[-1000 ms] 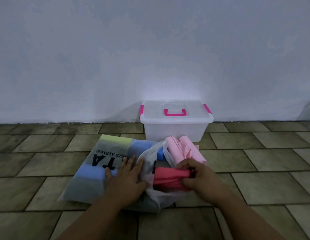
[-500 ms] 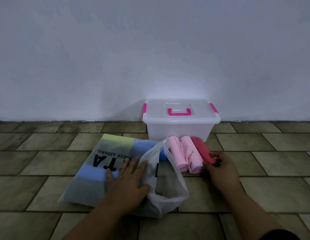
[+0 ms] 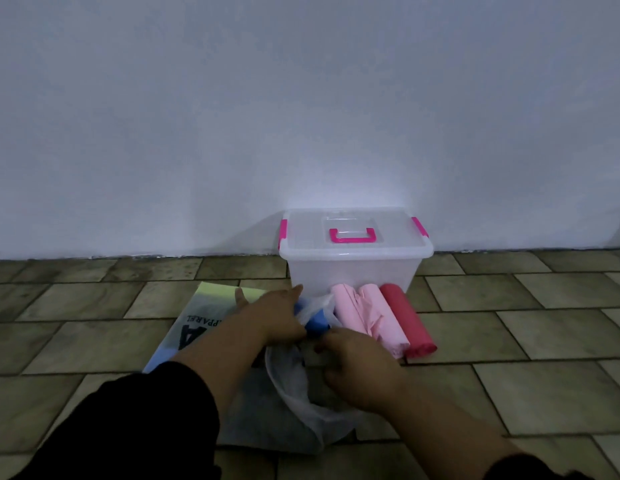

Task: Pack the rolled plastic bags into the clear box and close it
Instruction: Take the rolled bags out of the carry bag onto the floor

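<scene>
The floor [image 3: 509,323] is laid with dull green-brown rectangular tiles in staggered rows; at the back it meets a plain white wall [image 3: 301,116]. A clear box [image 3: 353,271] stands on the tiles against that wall, its lid [image 3: 388,233] on, with 1 pink handle [image 3: 351,236] and 2 pink side clasps. Just in front of the box 3 rolls lie side by side on the floor, far ends at its front wall: 2 pale pink rolls [image 3: 348,306], then 1 red roll [image 3: 403,313] on the right, touching its neighbour. Left of them a large bag [image 3: 211,299] with black lettering lies on the tiles; its near end is crumpled.
</scene>
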`<act>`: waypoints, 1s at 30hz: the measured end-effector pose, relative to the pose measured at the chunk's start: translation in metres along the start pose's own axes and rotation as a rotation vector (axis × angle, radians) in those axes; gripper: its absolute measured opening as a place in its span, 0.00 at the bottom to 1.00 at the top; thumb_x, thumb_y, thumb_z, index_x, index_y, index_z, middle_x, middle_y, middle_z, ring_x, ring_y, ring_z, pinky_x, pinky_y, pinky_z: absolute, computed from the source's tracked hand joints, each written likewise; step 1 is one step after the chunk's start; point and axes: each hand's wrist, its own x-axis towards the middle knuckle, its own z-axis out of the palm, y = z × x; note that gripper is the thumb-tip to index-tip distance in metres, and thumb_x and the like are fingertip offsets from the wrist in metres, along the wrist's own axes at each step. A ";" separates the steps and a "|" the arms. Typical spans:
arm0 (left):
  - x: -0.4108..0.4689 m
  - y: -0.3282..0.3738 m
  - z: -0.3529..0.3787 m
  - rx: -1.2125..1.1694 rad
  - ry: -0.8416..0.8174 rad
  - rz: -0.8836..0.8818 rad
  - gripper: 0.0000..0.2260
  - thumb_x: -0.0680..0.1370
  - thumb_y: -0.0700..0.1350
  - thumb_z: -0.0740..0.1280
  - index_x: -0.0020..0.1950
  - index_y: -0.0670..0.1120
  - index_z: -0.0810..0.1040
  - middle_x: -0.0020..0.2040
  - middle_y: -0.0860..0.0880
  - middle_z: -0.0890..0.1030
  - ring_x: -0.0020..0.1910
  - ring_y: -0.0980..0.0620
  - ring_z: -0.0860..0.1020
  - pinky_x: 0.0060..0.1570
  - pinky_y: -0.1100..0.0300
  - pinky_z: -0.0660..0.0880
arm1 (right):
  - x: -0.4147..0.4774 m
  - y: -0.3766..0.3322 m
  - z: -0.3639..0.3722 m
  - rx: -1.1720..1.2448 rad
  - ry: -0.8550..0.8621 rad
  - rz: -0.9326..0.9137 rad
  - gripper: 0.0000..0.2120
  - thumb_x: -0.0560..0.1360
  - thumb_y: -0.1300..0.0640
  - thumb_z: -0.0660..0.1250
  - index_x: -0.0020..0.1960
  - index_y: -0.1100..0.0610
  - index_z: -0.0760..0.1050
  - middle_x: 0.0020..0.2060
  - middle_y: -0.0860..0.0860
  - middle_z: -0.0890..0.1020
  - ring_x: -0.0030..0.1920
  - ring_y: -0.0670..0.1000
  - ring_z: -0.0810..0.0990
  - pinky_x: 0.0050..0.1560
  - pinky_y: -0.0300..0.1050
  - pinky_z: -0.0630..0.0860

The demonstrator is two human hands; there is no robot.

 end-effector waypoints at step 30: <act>-0.027 -0.027 0.045 -0.276 0.228 -0.007 0.30 0.78 0.64 0.55 0.77 0.57 0.51 0.78 0.53 0.56 0.77 0.53 0.54 0.71 0.42 0.32 | -0.009 0.000 0.017 0.000 0.094 0.152 0.27 0.71 0.44 0.67 0.66 0.46 0.63 0.60 0.47 0.73 0.56 0.46 0.74 0.57 0.42 0.71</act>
